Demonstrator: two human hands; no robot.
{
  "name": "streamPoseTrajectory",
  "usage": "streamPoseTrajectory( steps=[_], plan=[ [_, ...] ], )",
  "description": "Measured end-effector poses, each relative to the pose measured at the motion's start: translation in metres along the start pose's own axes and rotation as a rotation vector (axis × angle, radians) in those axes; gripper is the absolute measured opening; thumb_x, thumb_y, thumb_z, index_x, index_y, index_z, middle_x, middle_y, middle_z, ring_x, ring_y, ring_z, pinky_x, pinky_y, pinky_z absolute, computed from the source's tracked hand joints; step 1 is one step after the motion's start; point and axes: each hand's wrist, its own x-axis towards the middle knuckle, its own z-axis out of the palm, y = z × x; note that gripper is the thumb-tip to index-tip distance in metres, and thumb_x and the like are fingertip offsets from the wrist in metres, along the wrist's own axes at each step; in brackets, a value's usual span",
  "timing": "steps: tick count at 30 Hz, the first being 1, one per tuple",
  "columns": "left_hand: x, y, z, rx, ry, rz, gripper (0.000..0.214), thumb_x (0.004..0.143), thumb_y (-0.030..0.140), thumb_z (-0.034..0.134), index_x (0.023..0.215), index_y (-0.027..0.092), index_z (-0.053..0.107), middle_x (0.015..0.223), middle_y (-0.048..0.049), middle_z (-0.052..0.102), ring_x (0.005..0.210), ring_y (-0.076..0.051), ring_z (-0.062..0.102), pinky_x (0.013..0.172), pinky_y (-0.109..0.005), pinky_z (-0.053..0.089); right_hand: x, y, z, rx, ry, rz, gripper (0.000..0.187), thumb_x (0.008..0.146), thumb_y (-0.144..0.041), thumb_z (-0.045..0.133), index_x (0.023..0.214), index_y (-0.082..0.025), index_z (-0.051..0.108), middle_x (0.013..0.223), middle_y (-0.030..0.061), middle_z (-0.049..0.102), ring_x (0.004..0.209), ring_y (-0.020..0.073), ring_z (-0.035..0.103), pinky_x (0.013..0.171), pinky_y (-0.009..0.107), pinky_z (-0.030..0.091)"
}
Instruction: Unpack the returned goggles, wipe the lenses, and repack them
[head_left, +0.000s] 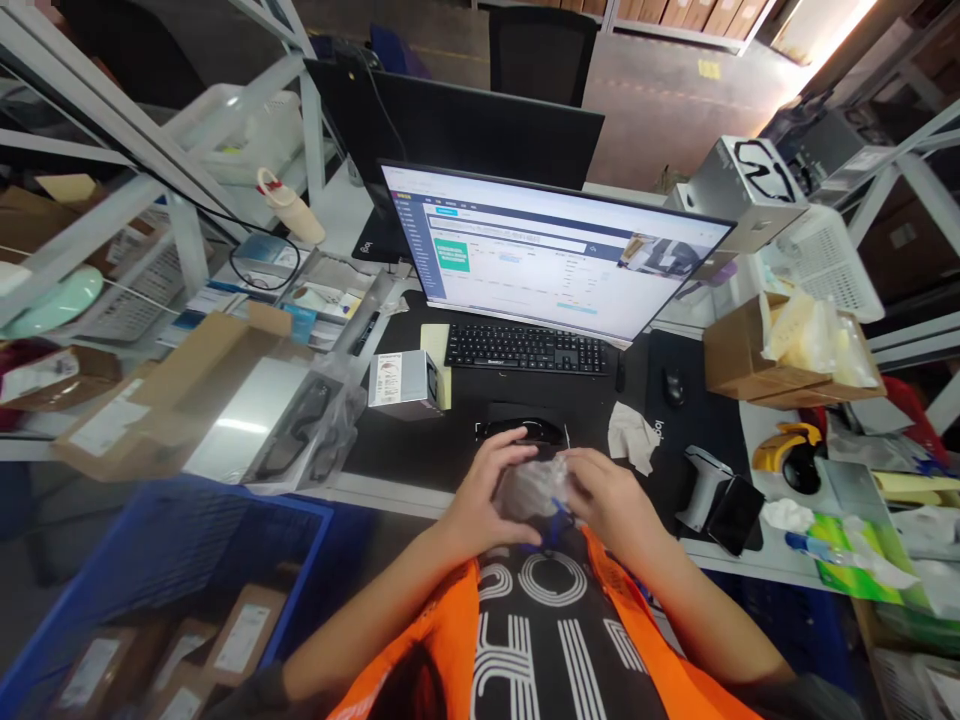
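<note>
Both my hands meet just in front of my chest, above the desk's near edge. My left hand (pixel 484 492) and my right hand (pixel 606 494) are closed round a small item in a crinkled clear plastic bag (pixel 534 486). What is inside the bag is blurred and I cannot name it. Just beyond my fingers a black mouse-shaped object (pixel 525 430) lies on the black desk mat (pixel 420 440). A small grey box (pixel 403 380) with a label stands to the left of it.
A monitor (pixel 555 250) and black keyboard (pixel 525 348) sit ahead. A crumpled paper (pixel 631 436), a mouse (pixel 673 385), a handheld scanner (pixel 705 485) and an open carton (pixel 750 360) lie right. Left are cardboard boxes (pixel 172 390) and a blue crate (pixel 150 580) of parcels.
</note>
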Motion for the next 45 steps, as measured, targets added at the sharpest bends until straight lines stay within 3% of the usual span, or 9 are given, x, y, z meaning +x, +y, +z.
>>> streamPoseTrajectory(
  steps=[2,6,11,15,23,31,35,40,45],
  plan=[
    [0.003,-0.010,-0.002,-0.183,0.091,-0.171,0.087,0.067,0.080,0.065,0.131,0.021,0.058,0.147,-0.0181,0.044,0.134,-0.035,0.046,0.110,-0.047,0.039,0.001,0.003,-0.003,0.073,0.154,0.061,0.013,0.090,-0.012,0.051,0.088,-0.019,0.061,0.097,0.0088,0.070,0.083,0.0188,0.070,0.067,0.026,0.058],
    [0.006,-0.024,0.001,-0.482,0.246,-0.684,0.073,0.070,0.078,0.065,0.108,0.016,0.071,0.114,-0.0144,0.069,0.105,-0.028,0.064,0.092,-0.036,0.050,0.004,0.003,0.000,0.157,0.338,0.172,0.013,0.092,-0.019,0.054,0.082,-0.020,0.062,0.092,0.0091,0.069,0.076,0.0174,0.068,0.058,0.023,0.057],
    [0.005,-0.028,0.006,-0.558,0.311,-0.821,0.061,0.060,0.068,0.080,0.085,0.013,0.072,0.074,-0.0069,0.070,0.066,-0.018,0.063,0.062,-0.027,0.049,0.003,0.000,0.016,0.298,0.428,0.294,0.008,0.090,-0.023,0.057,0.091,-0.020,0.064,0.094,0.0090,0.069,0.072,0.0166,0.069,0.054,0.023,0.058],
    [0.005,-0.030,0.000,-0.512,0.411,-0.785,0.056,0.053,0.063,0.086,0.074,0.013,0.070,0.074,-0.0063,0.068,0.066,-0.017,0.061,0.062,-0.027,0.048,0.000,0.003,0.021,0.483,0.428,0.390,0.007,0.086,-0.024,0.064,0.091,-0.020,0.064,0.098,0.0103,0.071,0.075,0.0187,0.071,0.054,0.023,0.058],
    [0.005,-0.023,-0.002,-0.275,0.510,-0.575,0.039,0.081,0.056,0.066,0.080,0.017,0.061,0.109,-0.0095,0.066,0.095,-0.022,0.063,0.078,-0.030,0.050,-0.006,0.003,0.019,0.794,0.467,0.478,0.011,0.091,-0.029,0.060,0.093,-0.021,0.053,0.134,0.0191,0.061,0.102,0.0259,0.071,0.067,0.031,0.060],
    [0.010,-0.009,-0.018,0.248,0.410,-0.111,0.028,0.097,0.031,0.049,0.071,0.020,0.046,0.107,-0.0054,0.065,0.102,-0.020,0.059,0.092,-0.034,0.045,-0.004,0.008,0.008,0.811,0.543,0.473,0.019,0.098,-0.039,0.056,0.099,-0.023,0.046,0.127,0.0182,0.066,0.099,0.0245,0.071,0.063,0.029,0.057],
    [0.013,-0.011,-0.023,0.257,0.392,-0.080,0.026,0.097,0.028,0.050,0.072,0.020,0.047,0.109,-0.0052,0.065,0.105,-0.020,0.059,0.093,-0.034,0.044,0.001,0.000,0.009,0.805,0.625,0.517,0.023,0.101,-0.044,0.046,0.097,-0.026,0.033,0.124,0.0171,0.068,0.075,0.0193,0.072,0.051,0.026,0.052],
    [0.012,-0.018,-0.022,0.225,0.394,-0.099,0.028,0.097,0.030,0.050,0.071,0.020,0.049,0.112,-0.0052,0.064,0.106,-0.020,0.059,0.096,-0.035,0.044,0.003,-0.009,0.010,0.823,0.653,0.468,0.020,0.103,-0.040,0.042,0.096,-0.027,0.028,0.121,0.0157,0.069,0.088,0.0216,0.072,0.067,0.034,0.057],
    [0.010,-0.023,-0.022,0.215,0.355,-0.122,0.027,0.098,0.032,0.049,0.073,0.020,0.049,0.114,-0.0061,0.064,0.109,-0.021,0.058,0.097,-0.036,0.043,0.001,-0.016,0.006,0.845,0.676,0.380,0.017,0.102,-0.030,0.048,0.098,-0.027,0.032,0.124,0.0114,0.069,0.070,0.0155,0.067,0.064,0.030,0.051]
  ],
)
